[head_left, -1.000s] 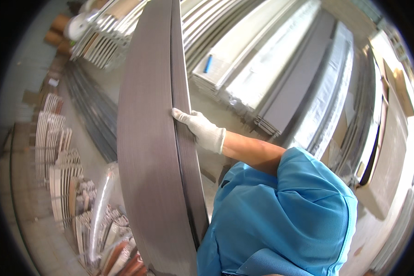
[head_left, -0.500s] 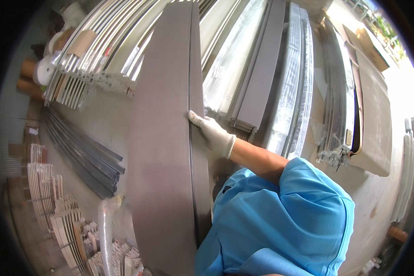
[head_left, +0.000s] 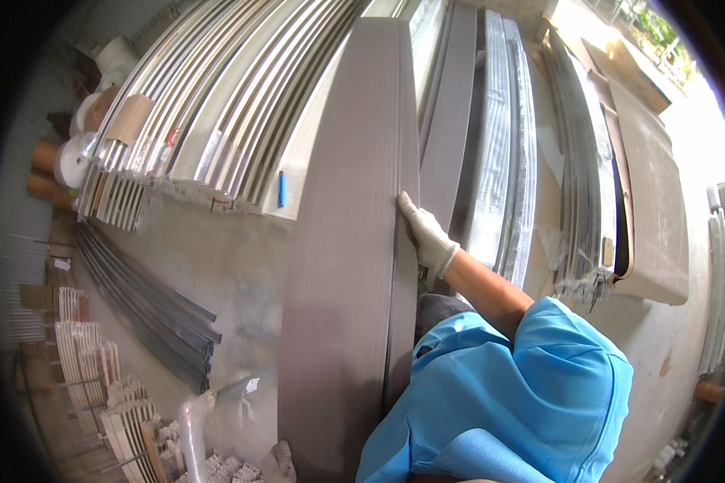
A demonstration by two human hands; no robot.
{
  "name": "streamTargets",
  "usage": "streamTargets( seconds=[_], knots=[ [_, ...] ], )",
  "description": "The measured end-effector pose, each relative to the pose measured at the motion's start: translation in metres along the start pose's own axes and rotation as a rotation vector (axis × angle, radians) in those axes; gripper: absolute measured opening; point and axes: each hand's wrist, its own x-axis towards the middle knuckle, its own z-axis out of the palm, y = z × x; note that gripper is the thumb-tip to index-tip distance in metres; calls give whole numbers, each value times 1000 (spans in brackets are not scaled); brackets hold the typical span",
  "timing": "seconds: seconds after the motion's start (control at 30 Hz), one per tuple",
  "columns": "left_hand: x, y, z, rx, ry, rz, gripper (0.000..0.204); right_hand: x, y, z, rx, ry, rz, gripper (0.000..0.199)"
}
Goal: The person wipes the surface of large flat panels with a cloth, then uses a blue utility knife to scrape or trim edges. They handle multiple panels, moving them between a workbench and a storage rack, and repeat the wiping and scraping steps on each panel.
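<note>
Gripping the right edge of the long grey panel [head_left: 342, 266], the gloved right hand [head_left: 428, 240] wraps its fingers around it; the left hand is unseen. With panel stretching far above and below that hold, it could tip or slip into the stacked strips [head_left: 503, 161] beside it.

Your gloved right hand [head_left: 427, 237] grips the right edge of the long grey-brown panel [head_left: 342, 266], which runs from six toward twelve o'clock. Pale strip stacks [head_left: 217, 105] lie at eleven o'clock, dark metal profiles [head_left: 149, 310] at eight.
</note>
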Motion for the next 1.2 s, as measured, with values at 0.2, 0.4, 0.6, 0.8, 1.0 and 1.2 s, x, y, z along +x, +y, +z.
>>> streamTargets(
  seconds=[0.2,0.4,0.6,0.8,1.0,1.2],
  knots=[
    [65,-18,37,-46,77,119,74,-1,-4,-33,17,92,-82,82],
    [107,-16,80,81,89,165,66,16,4,-59,112,280,-162,74],
    [143,26,123,168,13,15,75,72,19,-108,99,331,-199,66],
    [187,49,167,205,-1,59,81,125,17,-148,117,353,-187,64],
    [231,80,201,208,-62,74,82,176,11,-172,104,329,-197,66],
    [282,98,248,198,-6,135,81,233,9,-200,127,347,-186,65]
  ],
)
